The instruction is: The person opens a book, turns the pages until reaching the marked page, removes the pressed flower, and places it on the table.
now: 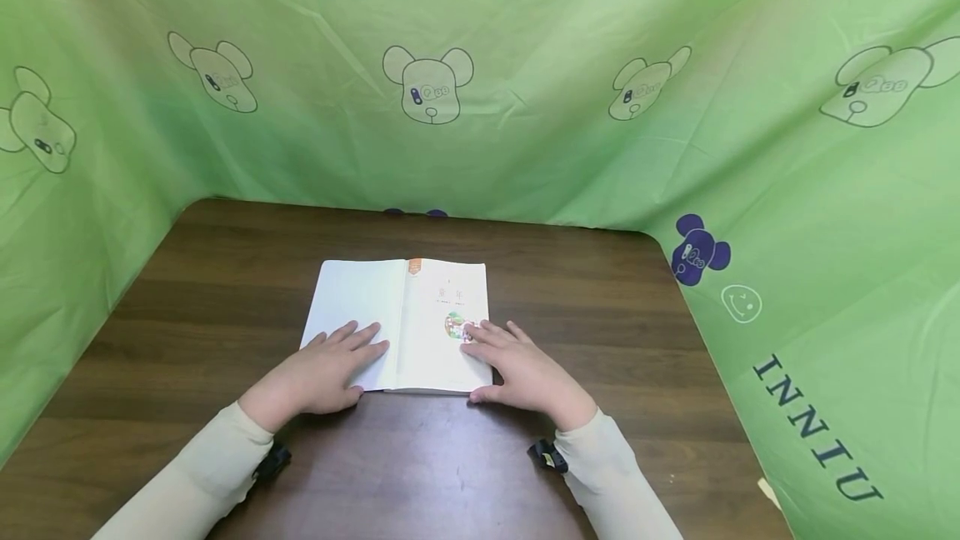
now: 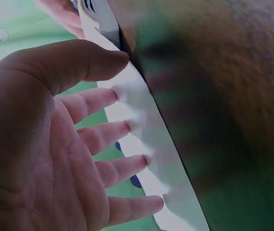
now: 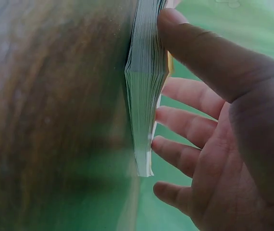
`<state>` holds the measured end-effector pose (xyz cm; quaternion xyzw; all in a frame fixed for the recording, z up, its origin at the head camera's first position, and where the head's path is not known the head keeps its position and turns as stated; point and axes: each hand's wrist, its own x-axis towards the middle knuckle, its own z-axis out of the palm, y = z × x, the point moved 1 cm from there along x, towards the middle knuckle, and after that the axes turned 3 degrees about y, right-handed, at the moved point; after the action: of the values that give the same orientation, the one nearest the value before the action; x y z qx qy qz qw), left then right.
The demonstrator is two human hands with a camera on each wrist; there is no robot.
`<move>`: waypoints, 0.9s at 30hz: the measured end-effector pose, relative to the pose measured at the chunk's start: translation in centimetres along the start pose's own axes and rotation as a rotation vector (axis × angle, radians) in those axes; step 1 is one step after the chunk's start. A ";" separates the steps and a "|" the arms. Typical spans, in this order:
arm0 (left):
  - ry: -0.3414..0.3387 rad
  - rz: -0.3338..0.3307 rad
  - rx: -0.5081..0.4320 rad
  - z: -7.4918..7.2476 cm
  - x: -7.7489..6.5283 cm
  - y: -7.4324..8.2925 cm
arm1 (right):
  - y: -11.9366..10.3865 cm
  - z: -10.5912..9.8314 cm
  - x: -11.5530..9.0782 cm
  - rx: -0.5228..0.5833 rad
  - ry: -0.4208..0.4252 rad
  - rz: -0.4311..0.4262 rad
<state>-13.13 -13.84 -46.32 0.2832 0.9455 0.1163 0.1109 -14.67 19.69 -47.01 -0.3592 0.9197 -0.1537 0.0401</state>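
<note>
Book (image 1: pixel 403 325) lies open, left hand (image 1: pixel 324 372) and right hand (image 1: pixel 522 369) palm-down over its outer edges, fingers (image 2: pixel 121 170) spread.

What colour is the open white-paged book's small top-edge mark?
The small mark is orange, clearest in head view.

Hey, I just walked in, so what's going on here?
A person has a book lying open on a wooden table. Their left hand rests with fingers spread on the plain white left side, and their right hand touches the right page, by a small colourful picture. The thick stack of pages is on the right, so it's open near one end. A green cloth printed with bear heads hangs behind the table.
</note>
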 end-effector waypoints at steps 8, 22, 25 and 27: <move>0.043 -0.028 -0.003 -0.1 0.7 0.4 | -0.2 -0.4 -0.1 -0.009 -0.017 0.010; 0.218 -0.009 0.079 0.3 2.7 3.1 | -0.9 -1.1 -0.5 -0.136 0.066 -0.113; 0.208 0.071 0.043 0.6 3.0 3.8 | -0.8 -1.0 -0.4 -0.146 0.098 -0.131; 0.187 0.102 0.026 0.8 3.1 4.2 | -0.8 -0.9 -0.3 -0.139 0.129 -0.141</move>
<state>-13.26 -8.61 -46.37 0.3202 0.9376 0.1351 0.0124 -14.10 19.60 -45.89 -0.4143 0.9012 -0.1146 -0.0552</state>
